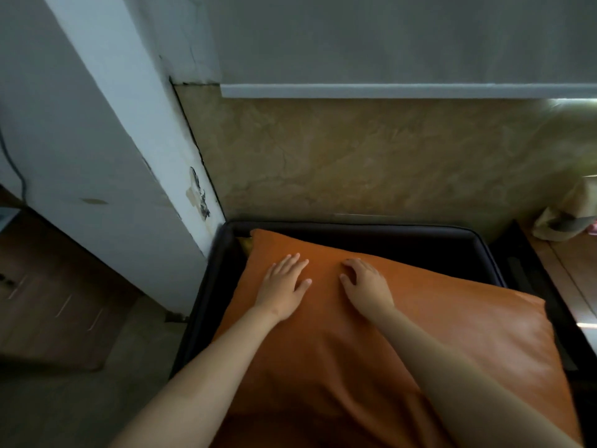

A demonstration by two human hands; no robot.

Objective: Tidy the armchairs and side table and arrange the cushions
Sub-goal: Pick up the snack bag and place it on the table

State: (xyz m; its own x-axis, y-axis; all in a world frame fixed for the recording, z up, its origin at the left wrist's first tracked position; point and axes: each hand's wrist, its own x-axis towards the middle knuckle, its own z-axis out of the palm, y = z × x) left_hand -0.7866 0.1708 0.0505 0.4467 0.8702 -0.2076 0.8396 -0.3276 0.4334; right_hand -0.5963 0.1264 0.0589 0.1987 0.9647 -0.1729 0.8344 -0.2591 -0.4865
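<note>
A large orange leather cushion [436, 337] lies inside the dark armchair [371, 231], its far corner up against the black backrest. My left hand [284, 286] lies flat on the cushion's upper part with the fingers straight. My right hand [366, 284] rests on the cushion beside it, fingers bent and fingertips touching the leather. Neither hand grips anything. A sliver of something yellow [245, 244] shows behind the cushion's left corner.
A white pillar [106, 130] stands close on the left of the chair. A marbled wall [371, 156] is right behind it. A wooden side table [568, 263] with a crumpled beige thing [562, 221] stands to the right. Wooden flooring [55, 299] lies at the left.
</note>
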